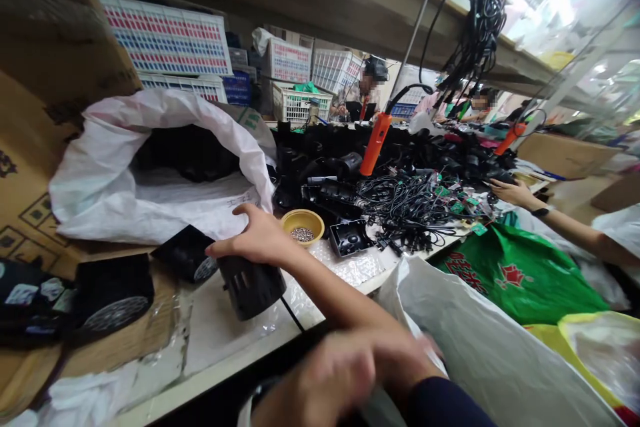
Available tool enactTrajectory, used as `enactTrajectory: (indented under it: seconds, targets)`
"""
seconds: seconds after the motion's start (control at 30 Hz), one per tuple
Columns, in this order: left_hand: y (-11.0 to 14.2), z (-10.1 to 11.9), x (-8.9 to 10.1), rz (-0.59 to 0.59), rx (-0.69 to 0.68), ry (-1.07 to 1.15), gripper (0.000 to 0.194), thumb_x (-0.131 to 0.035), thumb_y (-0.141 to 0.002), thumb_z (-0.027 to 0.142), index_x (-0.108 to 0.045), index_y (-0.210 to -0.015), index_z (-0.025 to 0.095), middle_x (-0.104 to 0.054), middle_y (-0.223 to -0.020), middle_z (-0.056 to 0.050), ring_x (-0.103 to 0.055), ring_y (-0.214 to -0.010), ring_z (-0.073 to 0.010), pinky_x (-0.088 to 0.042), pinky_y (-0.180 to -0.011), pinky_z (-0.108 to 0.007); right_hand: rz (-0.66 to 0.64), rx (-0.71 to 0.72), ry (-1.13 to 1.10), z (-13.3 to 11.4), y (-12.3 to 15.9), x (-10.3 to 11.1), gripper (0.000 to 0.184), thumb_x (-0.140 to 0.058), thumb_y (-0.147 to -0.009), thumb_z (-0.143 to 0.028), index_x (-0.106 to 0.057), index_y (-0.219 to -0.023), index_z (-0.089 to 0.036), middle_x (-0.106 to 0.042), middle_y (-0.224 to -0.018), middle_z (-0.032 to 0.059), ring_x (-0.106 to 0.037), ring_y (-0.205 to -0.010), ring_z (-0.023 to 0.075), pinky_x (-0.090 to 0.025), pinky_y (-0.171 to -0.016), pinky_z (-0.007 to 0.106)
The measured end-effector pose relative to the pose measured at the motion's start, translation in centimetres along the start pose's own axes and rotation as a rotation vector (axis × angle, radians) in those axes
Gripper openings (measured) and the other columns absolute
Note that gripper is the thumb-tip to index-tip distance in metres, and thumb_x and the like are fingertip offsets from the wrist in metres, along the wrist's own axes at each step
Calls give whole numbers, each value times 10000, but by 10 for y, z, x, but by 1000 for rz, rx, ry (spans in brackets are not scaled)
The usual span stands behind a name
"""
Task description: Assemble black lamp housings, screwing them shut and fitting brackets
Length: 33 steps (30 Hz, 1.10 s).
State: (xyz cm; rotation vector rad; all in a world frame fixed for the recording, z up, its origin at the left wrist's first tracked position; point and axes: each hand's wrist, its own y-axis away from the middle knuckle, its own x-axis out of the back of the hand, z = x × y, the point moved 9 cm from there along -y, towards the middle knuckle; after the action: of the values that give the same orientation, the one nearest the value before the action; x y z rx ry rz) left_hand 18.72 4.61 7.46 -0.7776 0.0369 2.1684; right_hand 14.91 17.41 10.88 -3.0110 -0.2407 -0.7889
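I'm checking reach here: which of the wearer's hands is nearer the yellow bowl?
Right. The right hand, gripping the black housing, is just left of the yellow bowl; the blurred left hand is farther off, toward the camera.

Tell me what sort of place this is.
Probably an electronics assembly workshop: black cables lie heaped beside green circuit boards, orange tools hang from above, and a yellow bowl holds small metal pieces.

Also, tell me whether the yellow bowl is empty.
Not empty: the yellow bowl has small shiny pieces lying across its bottom.
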Motion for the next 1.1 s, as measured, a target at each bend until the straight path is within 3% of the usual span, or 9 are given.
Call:
enactTrajectory:
  seconds: [0.07,0.13,0.2,0.23,0.33,0.4,0.57,0.8,1.1]
  targets:
    - [6,22,10,38,-94,-96,446,-446,-977,524,-563,-1314,256,-605,-1370,-138,-605,-1223,-333,-505,-1014,-525,6,-28,-21,4,-1,2,902,-816,-571,-582,-529,-1331,-190,-628,-1187,106,-608,-1094,318,-498,-940,450]
    - [26,73,26,268,-412,-446,289,-507,-990,322,-613,-1248,247,-639,-1300,-87,-590,-1228,-222,-456,-1080,-361,33,-46,-48,9,0,6,880,-820,-596,-536,-522,-1339,-169,-621,-1218,115,-597,-1133,309,-481,-976,426]
    - [59,119,18,491,-756,-896,228,-622,-903,120,-668,-1099,227,-664,-1101,-37,-611,-1097,-139,-444,-1030,-216,66,-45,-53,14,2,12,878,-815,-611,-508,-503,-1358,-168,-618,-1233,113,-592,-1145,295,-479,-983,410]
    - [63,122,7,442,-778,-1059,268,-627,-875,57,-662,-1083,221,-656,-1034,-23,-622,-1014,-111,-465,-955,-163,71,-42,-59,15,2,14,882,-812,-609,-511,-497,-1362,-177,-615,-1242,108,-596,-1138,287,-487,-973,405]
    - [59,93,-24,107,-660,-1330,302,-635,-869,55,-637,-1130,206,-668,-845,-2,-652,-745,-93,-513,-743,-155,79,-59,-81,17,1,17,914,-808,-575,-567,-506,-1348,-184,-581,-1297,112,-594,-1132,291,-499,-952,414]
    - [58,71,-30,53,-623,-1336,292,-629,-891,87,-627,-1163,195,-702,-783,-6,-670,-654,-112,-532,-672,-186,58,-95,-91,19,0,14,940,-808,-557,-582,-504,-1349,-178,-574,-1309,120,-589,-1138,301,-495,-952,426]
    - [48,39,-24,75,-533,-1306,216,-594,-918,120,-689,-1104,174,-750,-775,-38,-699,-609,-148,-540,-607,-215,9,-118,-86,19,1,3,1001,-796,-554,-592,-460,-1398,-170,-532,-1376,137,-557,-1195,313,-491,-956,424]
    - [49,46,-30,93,-608,-1357,179,-555,-907,62,-657,-1021,155,-742,-741,-32,-674,-555,-146,-446,-546,-241,-20,-151,-81,19,5,-1,1015,-810,-530,-592,-474,-1389,-170,-549,-1346,132,-569,-1174,323,-516,-916,410]
    - [66,22,7,397,-1,-443,341,-550,-938,530,-606,-844,208,-371,-534,59,-340,-466,-75,-243,-447,-206,-31,-150,-177,20,7,0,965,-832,-530,-578,-495,-1351,-198,-559,-1313,107,-589,-1118,282,-504,-903,390]
